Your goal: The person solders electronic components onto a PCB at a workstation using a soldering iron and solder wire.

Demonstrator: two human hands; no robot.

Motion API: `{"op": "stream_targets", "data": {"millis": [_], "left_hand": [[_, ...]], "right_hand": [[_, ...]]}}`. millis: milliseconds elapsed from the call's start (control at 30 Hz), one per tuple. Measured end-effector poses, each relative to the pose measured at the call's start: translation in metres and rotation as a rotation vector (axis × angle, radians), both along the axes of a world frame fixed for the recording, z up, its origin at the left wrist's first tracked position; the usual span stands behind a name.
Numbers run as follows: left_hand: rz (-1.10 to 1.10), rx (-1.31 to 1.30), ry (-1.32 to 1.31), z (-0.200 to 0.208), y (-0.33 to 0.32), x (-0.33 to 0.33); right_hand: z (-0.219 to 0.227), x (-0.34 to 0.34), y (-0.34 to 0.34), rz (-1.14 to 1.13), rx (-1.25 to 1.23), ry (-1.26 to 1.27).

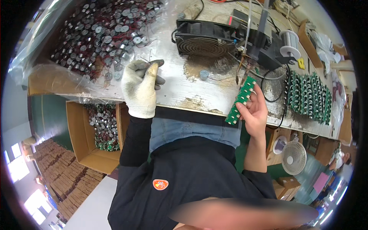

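The worn white wooden surface point(172, 88) carried all work items. A heap of silver disc-shaped metal components with red wires point(103, 38) occupied its far left part, apparently for reach by the left side. The black square fan unit point(203, 44) stood at the far middle with its grille toward the person, possibly to draw fumes from the adjacent metal-tipped fixture point(238, 74). Rows of green circuit boards point(309, 97) lay side by side at the right, an arrangement that probably saved space.

The bare right hand point(255, 115) pinched the long green circuit-board strip with pale connectors point(240, 101) between thumb and fingers, near its middle. The strip was tilted over the front edge of the surface, its upper end near the fixture tip; this grip left most of the connector face exposed. The left hand point(140, 86), in a white glove with dark fingertips, was raised near the heap with its fingers curled and thumb close to them. A thin dark wire showed beside the fingertips; whether it was pinched could not be determined.

Below the surface, an open brown cardboard box point(100, 159) contained further components. A black cable point(288, 80) ran between the right hand and the board rows, a possible snag. One loose silver disc point(204, 74) lay between the hands.
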State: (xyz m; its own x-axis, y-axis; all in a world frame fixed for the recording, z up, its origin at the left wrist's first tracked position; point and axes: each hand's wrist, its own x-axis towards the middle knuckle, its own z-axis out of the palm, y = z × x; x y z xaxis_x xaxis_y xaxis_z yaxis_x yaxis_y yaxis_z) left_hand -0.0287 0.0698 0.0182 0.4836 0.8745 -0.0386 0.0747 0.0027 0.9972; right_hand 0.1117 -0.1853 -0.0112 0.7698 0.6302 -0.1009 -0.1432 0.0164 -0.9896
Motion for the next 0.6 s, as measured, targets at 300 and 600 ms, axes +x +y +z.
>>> {"op": "stream_targets", "data": {"millis": [300,600], "left_hand": [[-0.219,-0.074,-0.076,-0.009,-0.035,0.016],[-0.483,-0.229,0.039,-0.008,-0.081,0.025]], "right_hand": [[0.004,0.001,-0.001,-0.01,-0.006,0.045],[0.007,-0.011,-0.005,0.018,0.028,0.093]]}}
